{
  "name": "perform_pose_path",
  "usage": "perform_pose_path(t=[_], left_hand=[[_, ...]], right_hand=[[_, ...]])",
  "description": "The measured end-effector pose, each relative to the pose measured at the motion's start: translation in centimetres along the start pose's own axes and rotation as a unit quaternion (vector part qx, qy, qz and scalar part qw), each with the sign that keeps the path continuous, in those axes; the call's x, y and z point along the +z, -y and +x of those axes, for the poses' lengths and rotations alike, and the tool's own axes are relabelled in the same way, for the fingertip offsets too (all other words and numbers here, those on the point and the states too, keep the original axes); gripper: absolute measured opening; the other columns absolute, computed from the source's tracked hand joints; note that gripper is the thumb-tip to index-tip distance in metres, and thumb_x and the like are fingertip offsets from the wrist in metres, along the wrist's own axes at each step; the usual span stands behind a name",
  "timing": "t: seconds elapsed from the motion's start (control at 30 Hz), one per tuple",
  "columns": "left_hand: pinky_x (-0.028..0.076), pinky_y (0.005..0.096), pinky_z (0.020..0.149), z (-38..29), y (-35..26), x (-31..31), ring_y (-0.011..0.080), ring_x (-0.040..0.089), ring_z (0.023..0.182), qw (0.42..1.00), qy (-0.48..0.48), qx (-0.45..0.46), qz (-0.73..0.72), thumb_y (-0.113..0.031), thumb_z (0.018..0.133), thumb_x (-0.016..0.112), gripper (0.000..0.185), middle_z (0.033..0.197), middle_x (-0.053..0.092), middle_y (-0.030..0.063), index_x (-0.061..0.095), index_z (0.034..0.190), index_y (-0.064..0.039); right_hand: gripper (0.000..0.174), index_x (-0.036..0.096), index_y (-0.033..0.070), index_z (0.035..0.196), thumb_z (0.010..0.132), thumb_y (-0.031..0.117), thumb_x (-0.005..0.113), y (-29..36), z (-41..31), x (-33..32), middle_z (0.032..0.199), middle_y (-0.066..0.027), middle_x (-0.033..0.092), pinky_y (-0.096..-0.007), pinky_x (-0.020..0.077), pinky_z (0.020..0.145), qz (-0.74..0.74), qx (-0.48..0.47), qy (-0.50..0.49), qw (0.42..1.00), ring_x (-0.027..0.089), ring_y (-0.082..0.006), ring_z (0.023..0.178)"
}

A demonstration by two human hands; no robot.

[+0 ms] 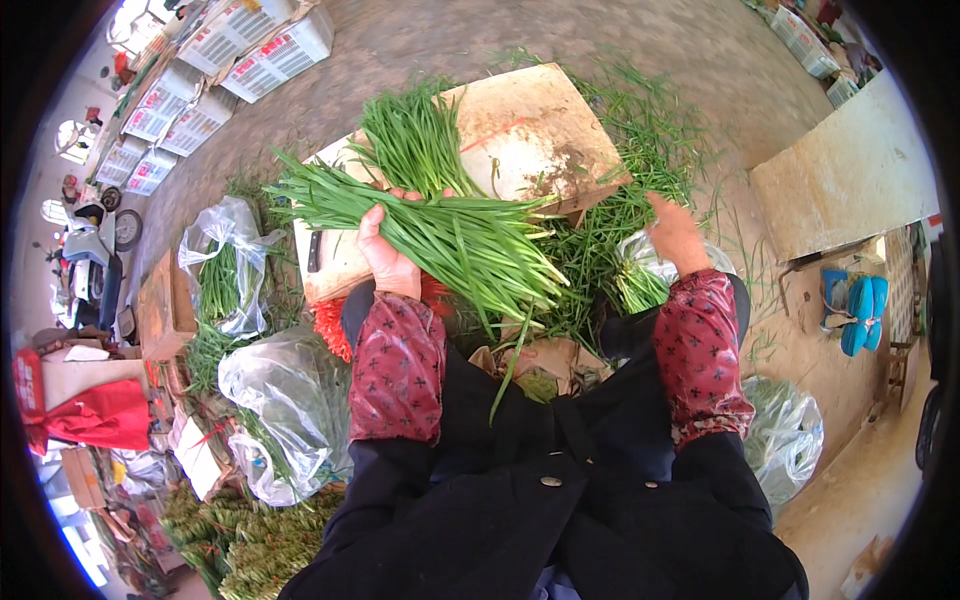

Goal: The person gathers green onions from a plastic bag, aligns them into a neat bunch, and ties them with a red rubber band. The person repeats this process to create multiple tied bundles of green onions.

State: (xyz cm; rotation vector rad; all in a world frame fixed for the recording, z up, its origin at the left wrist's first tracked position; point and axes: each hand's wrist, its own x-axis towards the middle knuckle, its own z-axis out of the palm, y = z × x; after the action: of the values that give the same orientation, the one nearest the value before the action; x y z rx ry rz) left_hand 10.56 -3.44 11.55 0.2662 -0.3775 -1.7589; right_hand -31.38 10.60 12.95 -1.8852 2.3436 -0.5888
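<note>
A thick bunch of long green leaves, probably garlic chives [450, 232], lies across my left hand [390, 247], whose fingers and thumb wrap around it. Its pale cut ends point right, and one loose leaf hangs down over my lap. Behind it, a second pile of chives [416, 139] rests on a low wooden board [525, 112] smeared with soil. A dark-handled knife [314, 251] lies on the board's left part. My right hand [675, 234] hovers at the right, above a clear plastic bag [637, 251] with chive stems showing. Its fingers are partly bent, and their grip is unclear.
Loose leaves [637, 135] litter the floor around the board. More plastic bags of greens [289, 412] stand at left, near a wooden box [165, 307] and bundled greens [277, 540]. Stacked white crates [281, 56] and a motor scooter [90, 262] are farther left. A pale tabletop [847, 172] juts in at right.
</note>
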Motion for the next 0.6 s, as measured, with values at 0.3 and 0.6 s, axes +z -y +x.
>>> perform_pose_path(t=[0.3, 0.6], left_hand=[[0.055, 0.0539, 0.104, 1.0, 0.7, -1.6, 0.0325, 0.068, 0.102, 0.999, -0.041, -0.023, 0.011, -0.018, 0.086, 0.075, 0.029, 0.104, 0.072, 0.0116, 0.069, 0.108, 0.0], [0.058, 0.0545, 0.099, 0.3, 0.2, -0.8, 0.0348, 0.071, 0.1, 0.999, 0.005, -0.041, 0.017, -0.015, 0.086, 0.074, 0.033, 0.102, 0.072, 0.0129, 0.069, 0.116, -0.003]], right_hand=[[0.025, 0.072, 0.004, 0.111, 0.093, 0.016, 0.084, 12.5, -3.5, 0.5, 0.101, -0.0021, 0.069, -0.0277, 0.0536, 0.072, 0.453, -0.149, 0.214, 0.853, 0.062, -0.0089, 0.08], [0.021, 0.07, 0.01, 0.097, 0.111, 0.024, 0.065, 8.5, -0.2, -1.1, 0.073, 0.0052, 0.062, -0.0198, 0.0404, 0.062, 0.631, 0.055, 0.092, 0.769, 0.053, -0.0016, 0.067]])
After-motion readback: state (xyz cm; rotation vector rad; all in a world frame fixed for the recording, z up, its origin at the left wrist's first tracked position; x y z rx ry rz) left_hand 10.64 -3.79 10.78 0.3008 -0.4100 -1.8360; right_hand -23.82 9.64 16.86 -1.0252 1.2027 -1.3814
